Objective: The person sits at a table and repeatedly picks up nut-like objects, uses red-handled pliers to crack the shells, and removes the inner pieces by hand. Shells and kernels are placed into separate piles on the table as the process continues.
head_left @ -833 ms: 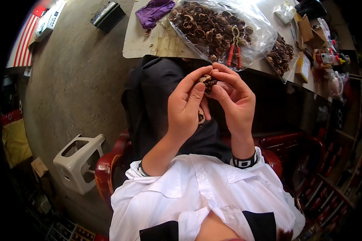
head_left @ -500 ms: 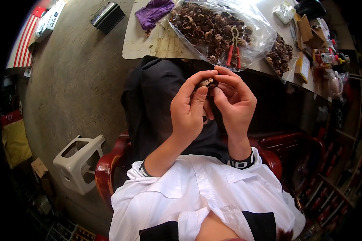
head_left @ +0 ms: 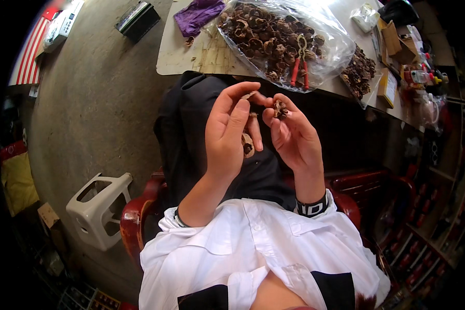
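Observation:
My left hand [head_left: 226,121] is curled around pieces of walnut shell [head_left: 248,146]. One cupped piece shows below the lower fingers, and another sits at the thumb and forefinger. Pinched in the fingertips of my right hand [head_left: 299,135] is a broken brown piece of walnut [head_left: 280,109]; whether it is kernel or shell is hard to tell. Both hands are above my lap, slightly apart. Just beyond them, a see-through plastic bag [head_left: 335,58] on the table carries a heap of walnut shells [head_left: 266,39]. Red-handled nutcracker pliers [head_left: 300,64] lie on that heap.
Smaller brown pieces [head_left: 358,72] are piled at the right of the table [head_left: 191,59], near cardboard boxes [head_left: 398,44] and bottles. A purple cloth [head_left: 197,18] lies at its left. A white plastic stool [head_left: 101,212] and a black battery-like box [head_left: 138,21] stand on the floor.
My hands have moved apart. The walnut they held together is now in pieces, with shell in the left hand and a broken bit in the right fingertips.

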The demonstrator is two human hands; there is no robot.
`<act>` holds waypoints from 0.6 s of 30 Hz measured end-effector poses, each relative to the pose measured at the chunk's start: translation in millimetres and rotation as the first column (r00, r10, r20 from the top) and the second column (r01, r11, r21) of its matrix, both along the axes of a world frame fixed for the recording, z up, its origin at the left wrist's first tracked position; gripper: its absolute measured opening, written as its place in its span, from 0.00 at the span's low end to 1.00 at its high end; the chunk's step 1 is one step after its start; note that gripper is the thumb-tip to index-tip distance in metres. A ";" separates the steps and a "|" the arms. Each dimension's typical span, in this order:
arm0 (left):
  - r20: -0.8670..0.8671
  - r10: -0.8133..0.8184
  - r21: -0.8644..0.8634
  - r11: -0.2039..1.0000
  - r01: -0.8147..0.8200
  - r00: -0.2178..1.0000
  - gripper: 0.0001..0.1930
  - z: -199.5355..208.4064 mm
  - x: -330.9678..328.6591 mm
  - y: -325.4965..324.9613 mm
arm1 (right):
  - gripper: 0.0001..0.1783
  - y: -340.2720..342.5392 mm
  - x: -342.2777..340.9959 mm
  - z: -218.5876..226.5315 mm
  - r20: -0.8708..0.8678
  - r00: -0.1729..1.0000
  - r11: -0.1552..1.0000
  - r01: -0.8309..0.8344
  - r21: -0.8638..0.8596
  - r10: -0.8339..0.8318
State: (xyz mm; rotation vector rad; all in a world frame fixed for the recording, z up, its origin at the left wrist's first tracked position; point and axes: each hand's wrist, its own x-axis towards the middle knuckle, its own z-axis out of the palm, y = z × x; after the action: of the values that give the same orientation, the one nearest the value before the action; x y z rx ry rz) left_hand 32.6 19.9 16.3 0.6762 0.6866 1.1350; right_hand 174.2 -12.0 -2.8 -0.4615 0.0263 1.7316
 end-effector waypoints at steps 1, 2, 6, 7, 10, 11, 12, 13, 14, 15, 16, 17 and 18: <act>-0.016 0.025 -0.007 1.000 -0.025 1.000 0.16 -0.1 -0.3 -0.7 | 0.15 0.1 -0.6 -0.3 0.002 1.000 1.000 0.006 0.008 -0.006; -0.051 0.001 0.019 1.000 0.000 0.999 0.15 -0.1 -1.0 -2.2 | 0.15 0.2 -1.1 -0.5 0.004 1.000 1.000 0.011 0.016 -0.011; -0.347 0.017 0.248 0.966 0.074 0.938 0.10 1.2 -2.0 -6.8 | 0.14 -0.3 -2.2 -1.7 0.158 0.986 0.994 0.034 0.106 -0.050; -0.446 0.062 0.333 0.938 0.101 0.893 0.09 0.8 -1.3 -7.1 | 0.14 -0.7 -2.6 -1.2 0.189 0.980 0.991 0.042 0.129 -0.067; -0.544 0.210 0.412 0.910 0.042 0.812 0.06 0.5 -0.2 -6.5 | 0.14 -2.9 -4.1 0.0 0.277 0.954 0.975 0.053 0.217 -0.113; -0.551 0.226 0.421 0.907 0.034 0.803 0.05 2.0 0.6 -6.5 | 0.15 -4.0 -4.2 -1.1 0.305 0.944 0.965 0.047 0.258 -0.127; -0.558 0.242 0.429 0.903 0.027 0.794 0.04 4.6 1.9 -6.7 | 0.15 -5.2 -4.3 -1.7 0.331 0.933 0.954 0.039 0.298 -0.142; -0.565 0.258 0.437 0.899 0.019 0.784 0.04 6.5 2.9 -6.9 | 0.16 -6.0 -5.2 0.9 0.351 0.926 0.961 0.041 0.275 -0.140; -0.577 0.297 0.488 0.872 0.030 0.761 0.05 7.2 4.3 -7.4 | 0.17 -6.4 -6.4 6.1 0.370 0.919 0.967 0.043 0.251 -0.137; -0.586 0.336 0.537 0.843 0.042 0.738 0.05 7.8 5.8 -7.8 | 0.18 -6.1 -6.9 10.7 0.390 0.911 0.973 0.046 0.227 -0.134; -0.592 0.376 0.584 0.809 0.058 0.713 0.06 8.2 6.7 -8.4 | 0.21 -4.2 -3.8 13.4 0.306 0.947 0.959 0.006 0.283 -0.096; -0.585 0.403 0.620 0.781 0.068 0.704 0.07 7.2 7.0 -9.5 | 0.21 -4.0 -6.5 16.8 0.318 0.942 0.962 0.017 0.273 -0.107; -0.577 0.429 0.655 0.752 0.079 0.695 0.07 4.7 7.2 -11.1 | 0.22 -4.3 -11.9 20.1 0.329 0.937 0.965 0.029 0.262 -0.118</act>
State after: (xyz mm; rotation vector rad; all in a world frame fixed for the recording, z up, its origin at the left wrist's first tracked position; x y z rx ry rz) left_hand 39.8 8.8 21.0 1.7414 1.0385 1.3097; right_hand 162.4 -16.3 17.3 -0.5578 -0.4201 1.5331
